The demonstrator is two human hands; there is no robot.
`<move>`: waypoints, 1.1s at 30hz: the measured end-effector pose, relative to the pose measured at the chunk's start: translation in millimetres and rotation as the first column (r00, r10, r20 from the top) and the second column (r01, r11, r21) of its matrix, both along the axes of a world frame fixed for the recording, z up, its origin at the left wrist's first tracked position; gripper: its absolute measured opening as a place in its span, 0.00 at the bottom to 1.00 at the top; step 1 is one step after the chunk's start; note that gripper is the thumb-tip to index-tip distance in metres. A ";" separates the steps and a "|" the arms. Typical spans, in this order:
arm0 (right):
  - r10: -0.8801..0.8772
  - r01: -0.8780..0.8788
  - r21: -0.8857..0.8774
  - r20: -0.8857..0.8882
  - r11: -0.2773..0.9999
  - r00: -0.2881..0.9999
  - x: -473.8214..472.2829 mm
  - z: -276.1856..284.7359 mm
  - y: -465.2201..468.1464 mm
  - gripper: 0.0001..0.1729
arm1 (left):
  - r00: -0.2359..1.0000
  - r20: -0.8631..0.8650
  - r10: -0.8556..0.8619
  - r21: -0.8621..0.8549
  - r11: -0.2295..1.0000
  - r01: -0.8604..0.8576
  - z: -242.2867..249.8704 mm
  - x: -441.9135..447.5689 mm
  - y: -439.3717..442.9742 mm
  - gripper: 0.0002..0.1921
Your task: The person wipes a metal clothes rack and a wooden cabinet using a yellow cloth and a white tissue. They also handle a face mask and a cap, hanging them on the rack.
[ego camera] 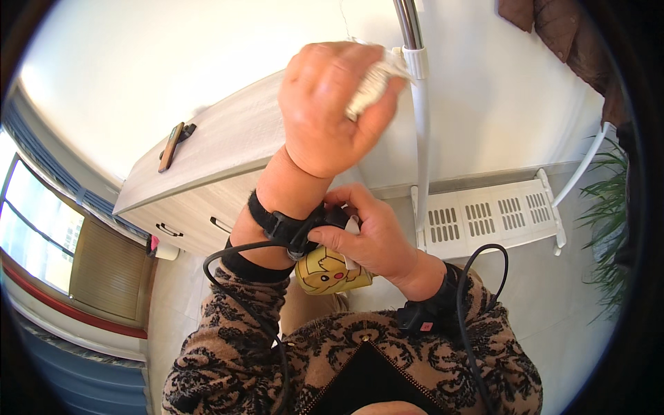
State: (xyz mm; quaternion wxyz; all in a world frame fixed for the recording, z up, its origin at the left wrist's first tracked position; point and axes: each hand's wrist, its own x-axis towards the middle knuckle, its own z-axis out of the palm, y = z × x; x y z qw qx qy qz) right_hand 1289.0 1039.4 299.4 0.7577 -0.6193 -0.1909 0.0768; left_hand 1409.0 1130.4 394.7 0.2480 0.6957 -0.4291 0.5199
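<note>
My left hand (332, 98) is raised in front of the wall, its fingers curled around a crumpled white cloth or tissue (369, 92). A black strapped device (298, 228) sits on the left wrist. My right hand (376, 236) has its thumb and index finger around that device. Some white material (353, 228) shows by the right palm; what it is cannot be told. Just below the left wrist is a yellow pouch (332, 272) with a cartoon face, its upper part hidden by the hands and device.
A pale wooden cabinet (218, 140) with black handles stands ahead; a phone (171, 148) rests on top. A white pole (421, 129) rises beside a slotted white rack shelf (487, 215). Green leaves (607, 192) and brown garments (565, 36) are at right. Black cables (228, 293) loop along both arms.
</note>
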 end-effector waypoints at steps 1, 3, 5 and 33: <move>-0.029 0.029 -0.012 0.004 0.999 1.000 -1.4 6.7 1.6 0.29 | 0.996 -0.082 -0.018 -0.127 0.992 0.007 -0.4 -1.1 2.2 0.14; -0.031 0.030 -0.035 -0.038 0.999 0.999 -6.1 19.3 2.6 0.28 | 0.928 -0.322 -0.186 -0.505 0.863 -0.002 0.8 -5.1 8.6 0.11; 0.013 -0.019 -0.049 -0.124 0.999 0.992 -13.9 30.1 0.5 0.28 | 0.858 -0.348 -0.379 -0.713 0.701 0.020 4.3 -7.0 16.4 0.10; 0.140 -0.091 -0.326 0.129 0.941 0.982 -52.7 96.5 -15.0 0.26 | 0.316 0.118 -0.941 -0.982 -0.158 -0.103 56.2 -52.3 30.6 0.17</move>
